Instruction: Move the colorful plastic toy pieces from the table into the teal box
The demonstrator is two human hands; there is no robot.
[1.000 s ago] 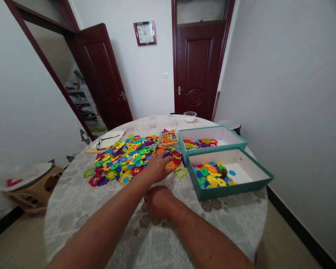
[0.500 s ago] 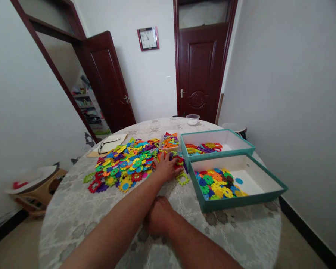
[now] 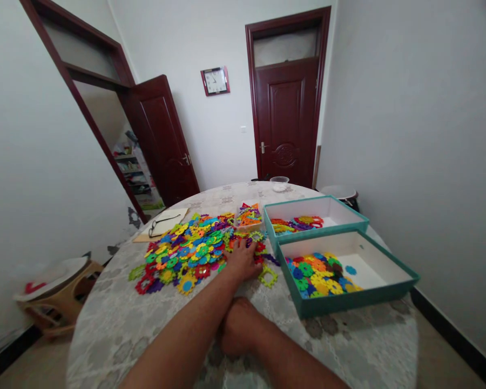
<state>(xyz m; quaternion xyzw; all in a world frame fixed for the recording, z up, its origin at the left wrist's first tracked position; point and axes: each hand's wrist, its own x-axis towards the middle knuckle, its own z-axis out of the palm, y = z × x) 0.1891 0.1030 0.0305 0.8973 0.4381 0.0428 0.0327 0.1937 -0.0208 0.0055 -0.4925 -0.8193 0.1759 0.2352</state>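
My left hand point(image 3: 244, 260) reaches over the right end of a pile of colourful plastic gear-shaped pieces point(image 3: 200, 248), its fingers spread and resting on them. Nothing shows gripped in it. Crossed beneath my left forearm is my right hand point(image 3: 241, 327), low over the tablecloth; its fingers are hidden. Just right of my left hand lies a lime-green square piece with an open middle point(image 3: 268, 276). A small clear tub point(image 3: 249, 227) of mixed pieces stands right behind the pile.
To the right, a teal box point(image 3: 360, 302) holds flower-like discs; behind it another teal box point(image 3: 308, 201) holds ring-shaped pieces. Eyeglasses point(image 3: 164, 220) lie on a notepad point(image 3: 180, 214) at the left. A clear bowl point(image 3: 279, 181) stands at the far edge of the round table point(image 3: 154, 329).
The view has tilted up a little, so everything sits lower in the picture. My left hand stays on the pile's right end and my right hand remains under the left forearm.
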